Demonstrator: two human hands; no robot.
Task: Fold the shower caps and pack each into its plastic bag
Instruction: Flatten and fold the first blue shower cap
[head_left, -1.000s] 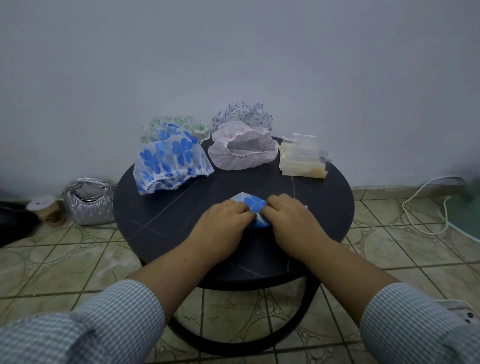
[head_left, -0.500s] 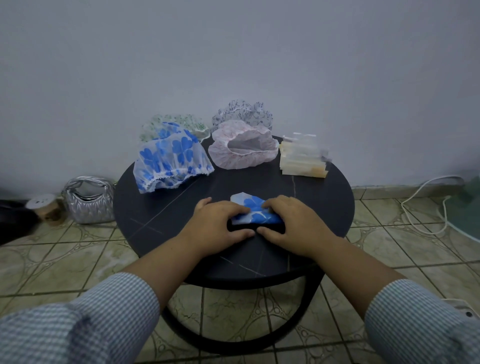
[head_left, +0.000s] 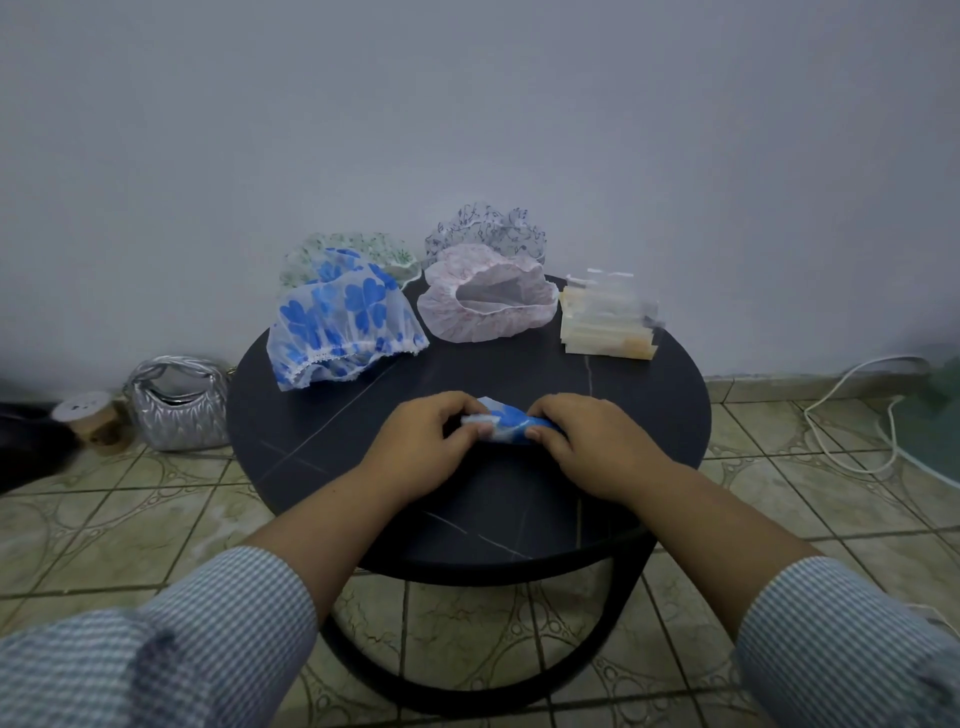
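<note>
Both hands on the folded blue-flower shower cap (head_left: 506, 420), which sits near the front-centre of the round black table (head_left: 649, 415). Left hand (head_left: 426, 447) pinches its left end w/ thumb and curled fingers; right hand (head_left: 592, 441) grips the right end, fingers curled over it. Cap is squeezed into a small bundle btwn them. Further back: unfolded blue-flower cap (head_left: 340, 319) at left, green-print cap (head_left: 358, 249) behind it, pink cap (head_left: 485, 301) centre, dark-print cap (head_left: 485, 228) behind that. Stack of plastic bags (head_left: 608, 322) at back right, well apart from the hands. Silver bag (head_left: 179, 402) on floor left of table.
</note>
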